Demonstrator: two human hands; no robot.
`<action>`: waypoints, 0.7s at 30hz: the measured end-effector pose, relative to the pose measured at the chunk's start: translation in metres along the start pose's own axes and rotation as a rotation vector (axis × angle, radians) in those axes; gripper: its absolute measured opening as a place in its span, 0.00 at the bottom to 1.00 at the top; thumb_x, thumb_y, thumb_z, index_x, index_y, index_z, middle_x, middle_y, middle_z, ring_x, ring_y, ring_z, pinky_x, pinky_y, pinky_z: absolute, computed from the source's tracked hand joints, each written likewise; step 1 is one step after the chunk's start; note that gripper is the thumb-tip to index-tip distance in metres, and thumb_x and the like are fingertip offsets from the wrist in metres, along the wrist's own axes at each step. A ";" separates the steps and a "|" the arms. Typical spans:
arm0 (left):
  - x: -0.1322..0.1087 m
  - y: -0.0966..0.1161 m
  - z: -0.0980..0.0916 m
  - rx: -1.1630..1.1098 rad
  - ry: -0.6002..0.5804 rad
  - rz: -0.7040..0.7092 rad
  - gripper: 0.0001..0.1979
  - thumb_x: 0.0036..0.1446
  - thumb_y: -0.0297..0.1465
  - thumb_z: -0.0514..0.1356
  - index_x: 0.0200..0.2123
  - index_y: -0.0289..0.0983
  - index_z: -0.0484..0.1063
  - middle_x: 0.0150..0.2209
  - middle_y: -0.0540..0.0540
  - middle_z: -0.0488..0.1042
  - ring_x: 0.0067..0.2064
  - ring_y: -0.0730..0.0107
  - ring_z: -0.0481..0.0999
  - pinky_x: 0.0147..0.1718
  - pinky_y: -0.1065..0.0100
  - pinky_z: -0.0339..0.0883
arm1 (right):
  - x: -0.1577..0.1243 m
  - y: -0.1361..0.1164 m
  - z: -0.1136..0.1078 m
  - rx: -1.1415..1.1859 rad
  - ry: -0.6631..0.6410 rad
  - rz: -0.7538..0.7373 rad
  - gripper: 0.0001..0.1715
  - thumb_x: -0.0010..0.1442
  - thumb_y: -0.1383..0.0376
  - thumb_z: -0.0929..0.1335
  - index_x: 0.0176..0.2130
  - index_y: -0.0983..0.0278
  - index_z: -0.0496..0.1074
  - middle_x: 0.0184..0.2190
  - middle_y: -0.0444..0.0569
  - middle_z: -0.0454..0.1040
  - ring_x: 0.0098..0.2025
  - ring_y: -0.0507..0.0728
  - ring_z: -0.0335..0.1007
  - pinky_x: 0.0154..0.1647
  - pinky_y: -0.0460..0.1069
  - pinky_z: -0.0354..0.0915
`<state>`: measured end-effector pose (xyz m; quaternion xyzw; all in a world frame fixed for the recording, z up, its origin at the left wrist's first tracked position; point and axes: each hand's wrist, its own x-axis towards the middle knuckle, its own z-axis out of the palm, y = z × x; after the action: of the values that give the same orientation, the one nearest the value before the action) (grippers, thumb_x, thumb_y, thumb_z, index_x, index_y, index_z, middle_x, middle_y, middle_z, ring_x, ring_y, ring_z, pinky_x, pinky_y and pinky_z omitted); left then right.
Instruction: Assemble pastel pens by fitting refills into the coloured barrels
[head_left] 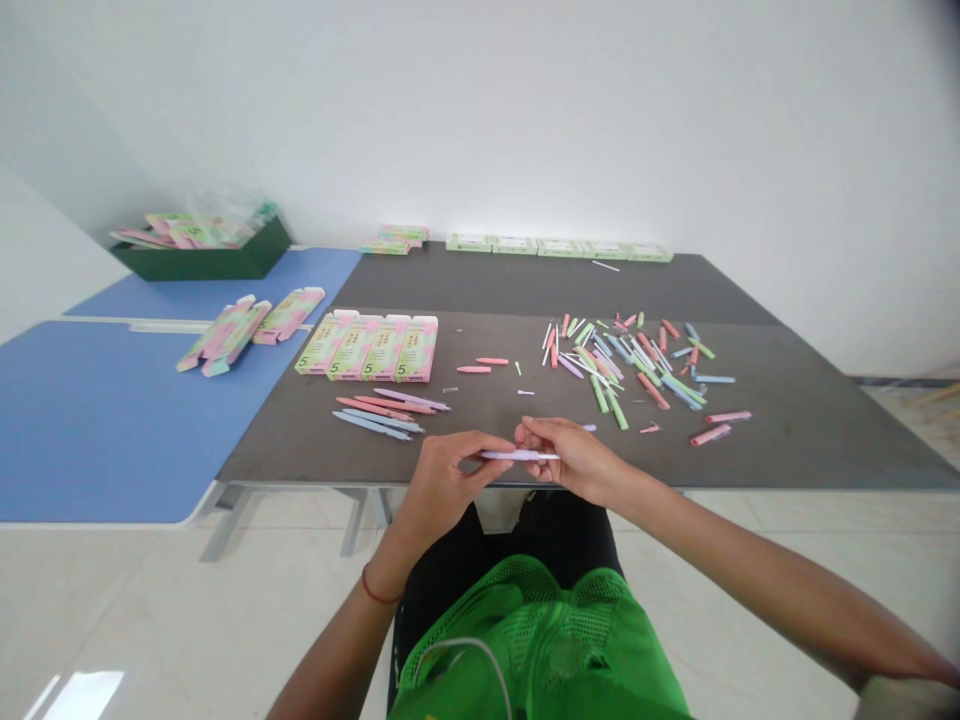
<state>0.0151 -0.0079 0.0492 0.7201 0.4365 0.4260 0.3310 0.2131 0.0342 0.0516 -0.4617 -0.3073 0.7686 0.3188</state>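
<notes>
My left hand (452,468) pinches a light purple pen barrel (510,455) between thumb and fingers, low over the table's front edge. A white refill (551,457) sticks out of the barrel's right end. Around that end, my right hand (577,458) has its fingers curled, closed at the refill; its exact grip is partly hidden. Just beyond the hands lie a small purple pen part (526,393) and a small green part (517,369). Two pink barrel pieces (474,370) lie to their left. Assembled pens (375,420) in blue, coral and purple rest left of my left hand.
Loose barrels, refills and small parts (622,360) are spread on the right of the dark table (465,290). Several upright-printed boxes (367,348) lie at left; more boxes (559,247) line the back. Flat cartons (225,335) and a dark green bin (202,262) occupy the blue table.
</notes>
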 end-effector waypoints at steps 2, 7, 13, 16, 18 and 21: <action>0.000 0.000 -0.001 0.006 0.004 0.001 0.05 0.61 0.29 0.69 0.41 0.41 0.83 0.38 0.50 0.85 0.37 0.70 0.83 0.42 0.72 0.74 | 0.000 0.000 -0.001 -0.014 -0.016 0.001 0.16 0.65 0.59 0.70 0.30 0.68 0.76 0.19 0.43 0.68 0.17 0.48 0.64 0.17 0.43 0.59; 0.000 -0.002 -0.003 -0.013 0.006 -0.003 0.05 0.62 0.29 0.68 0.41 0.41 0.83 0.38 0.50 0.85 0.37 0.71 0.83 0.40 0.73 0.73 | 0.000 -0.002 -0.004 -0.076 -0.068 -0.015 0.18 0.64 0.56 0.71 0.30 0.67 0.76 0.16 0.41 0.65 0.13 0.46 0.54 0.14 0.43 0.47; 0.000 0.000 -0.001 -0.008 -0.055 -0.024 0.05 0.62 0.28 0.67 0.41 0.42 0.83 0.38 0.52 0.84 0.38 0.71 0.82 0.41 0.73 0.73 | 0.000 -0.004 -0.002 -0.041 -0.006 0.036 0.19 0.69 0.57 0.67 0.32 0.68 0.76 0.21 0.44 0.71 0.14 0.45 0.57 0.14 0.41 0.48; 0.001 0.005 0.002 -0.034 -0.103 -0.069 0.05 0.63 0.27 0.65 0.42 0.40 0.81 0.38 0.51 0.84 0.39 0.71 0.83 0.38 0.74 0.73 | 0.000 -0.003 0.000 -0.022 0.004 0.041 0.20 0.70 0.58 0.66 0.32 0.68 0.76 0.23 0.44 0.71 0.15 0.45 0.57 0.14 0.41 0.47; 0.001 0.007 0.003 -0.046 -0.123 -0.092 0.05 0.63 0.28 0.65 0.41 0.39 0.81 0.38 0.51 0.83 0.39 0.71 0.82 0.35 0.75 0.73 | 0.000 -0.003 0.001 -0.018 0.022 0.025 0.20 0.71 0.58 0.66 0.32 0.68 0.76 0.23 0.45 0.71 0.17 0.45 0.59 0.14 0.40 0.49; 0.002 0.010 0.003 -0.040 -0.127 -0.092 0.04 0.63 0.28 0.65 0.41 0.39 0.81 0.37 0.52 0.83 0.37 0.72 0.82 0.34 0.76 0.72 | 0.000 -0.003 0.002 -0.024 0.047 0.006 0.20 0.72 0.60 0.65 0.33 0.68 0.76 0.24 0.45 0.71 0.20 0.47 0.64 0.16 0.40 0.53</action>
<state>0.0218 -0.0104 0.0566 0.7179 0.4386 0.3727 0.3916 0.2118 0.0353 0.0550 -0.4842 -0.3074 0.7549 0.3180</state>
